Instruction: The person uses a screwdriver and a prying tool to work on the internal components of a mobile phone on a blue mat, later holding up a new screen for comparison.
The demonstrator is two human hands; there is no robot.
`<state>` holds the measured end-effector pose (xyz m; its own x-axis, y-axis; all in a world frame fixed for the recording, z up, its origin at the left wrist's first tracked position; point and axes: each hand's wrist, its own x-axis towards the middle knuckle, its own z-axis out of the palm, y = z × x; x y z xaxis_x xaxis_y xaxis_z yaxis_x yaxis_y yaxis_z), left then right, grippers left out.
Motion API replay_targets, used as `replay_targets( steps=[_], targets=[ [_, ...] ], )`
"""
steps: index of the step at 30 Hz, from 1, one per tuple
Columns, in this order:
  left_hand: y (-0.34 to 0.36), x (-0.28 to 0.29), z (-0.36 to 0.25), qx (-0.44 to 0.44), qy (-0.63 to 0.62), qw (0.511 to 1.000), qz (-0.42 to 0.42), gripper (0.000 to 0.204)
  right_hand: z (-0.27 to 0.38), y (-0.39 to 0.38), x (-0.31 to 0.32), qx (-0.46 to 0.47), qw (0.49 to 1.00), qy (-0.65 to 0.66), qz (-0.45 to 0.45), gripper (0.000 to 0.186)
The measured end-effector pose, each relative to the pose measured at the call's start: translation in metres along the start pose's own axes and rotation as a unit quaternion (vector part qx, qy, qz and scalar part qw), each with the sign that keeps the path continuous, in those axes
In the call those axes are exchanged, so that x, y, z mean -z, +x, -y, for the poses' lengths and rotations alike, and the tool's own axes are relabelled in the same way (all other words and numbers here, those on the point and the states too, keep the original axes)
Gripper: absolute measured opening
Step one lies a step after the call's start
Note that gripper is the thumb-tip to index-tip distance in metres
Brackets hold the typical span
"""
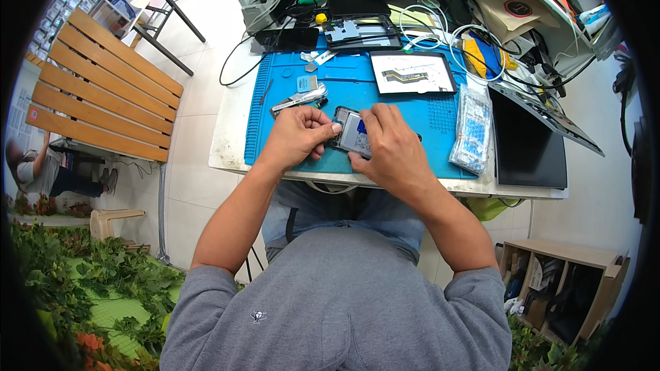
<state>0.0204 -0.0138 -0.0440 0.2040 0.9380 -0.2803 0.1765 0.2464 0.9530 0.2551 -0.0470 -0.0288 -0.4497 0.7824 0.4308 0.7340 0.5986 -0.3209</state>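
Note:
An opened smartphone (353, 139) with its grey battery showing lies low over the blue repair mat (426, 154), near the front edge. My right hand (393, 145) holds it from the right, thumb at the near edge and fingers across the far side. At the phone's left end, my left hand (297, 139) is closed in a pinch, thumb and forefinger together; what is between the tips, if anything, is too small to make out. Just beyond my left hand lie a metal multi-tool or knife (300, 99) and a small light-blue box (306, 83).
A dark tray with a white printed sheet (412, 73) lies at the mat's far side. Beyond are phone parts (361, 33) and tangled cables (440, 24). At right are a clear plastic packet (471, 130) and a dark flat panel (529, 148). A wooden bench (110, 86) stands left.

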Motion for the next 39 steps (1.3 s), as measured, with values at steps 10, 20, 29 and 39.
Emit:
replay_targets(
  steps=[10,20,29,39],
  targets=[
    [0.003,-0.002,-0.001,0.015,-0.009,1.0,0.014,0.025,-0.009,0.002,-0.005,-0.02,0.999,0.007,0.03,0.065],
    [-0.006,0.007,-0.002,-0.099,0.119,0.987,-0.044,0.042,-0.015,0.004,-0.003,-0.048,0.997,0.043,0.039,0.058],
    [0.008,0.018,0.001,-0.058,-0.044,0.997,-0.029,0.028,-0.021,0.003,-0.001,-0.06,0.995,0.066,0.05,0.063],
    [0.102,-0.01,-0.073,-0.211,0.084,0.974,0.021,0.031,-0.027,0.002,-0.008,-0.046,0.994,0.093,0.022,0.067]
  ],
)
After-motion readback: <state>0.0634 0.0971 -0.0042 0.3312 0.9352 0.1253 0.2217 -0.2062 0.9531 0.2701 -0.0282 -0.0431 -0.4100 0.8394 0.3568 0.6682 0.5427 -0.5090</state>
